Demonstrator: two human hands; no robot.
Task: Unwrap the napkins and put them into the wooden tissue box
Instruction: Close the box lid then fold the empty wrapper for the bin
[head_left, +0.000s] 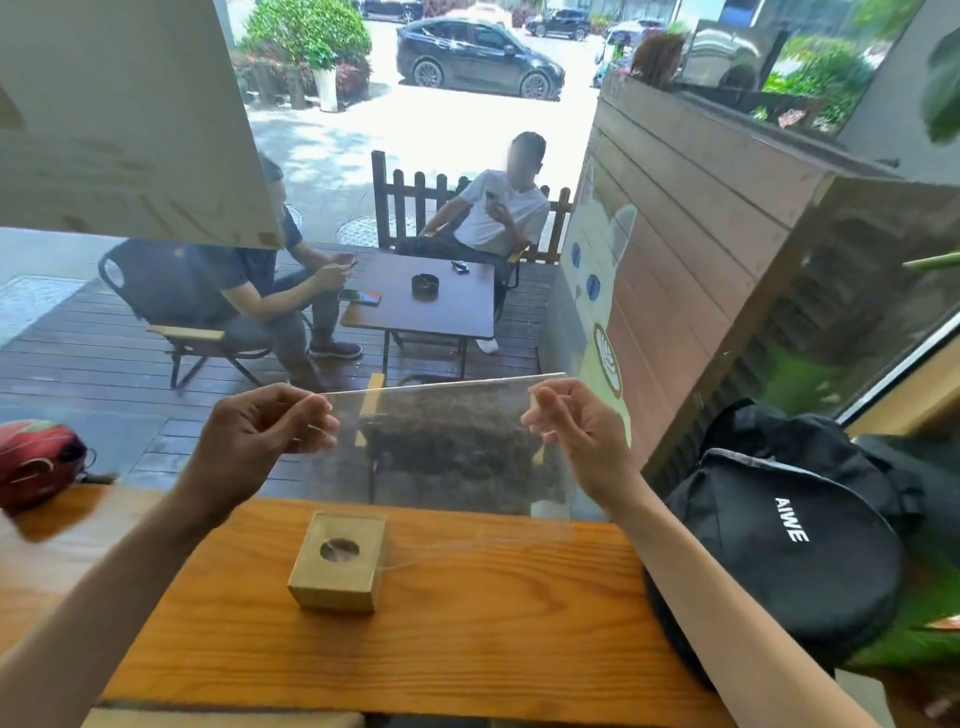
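A clear plastic wrapper (452, 447) hangs stretched flat between my two hands, above the far edge of the wooden counter (467, 623). My left hand (260, 441) pinches its upper left corner. My right hand (576, 431) pinches its upper right corner. The wrapper looks see-through, with no napkins visible in it. Below it, the small wooden tissue box (337, 566) stands on the counter, a round hole in its top face. Something pale shows inside the hole; I cannot tell what it is.
A black bag (779, 545) marked AIWE leans at the counter's right end. A red pouch (36, 462) lies at the far left. A window runs right behind the counter; outside, two people sit at a table.
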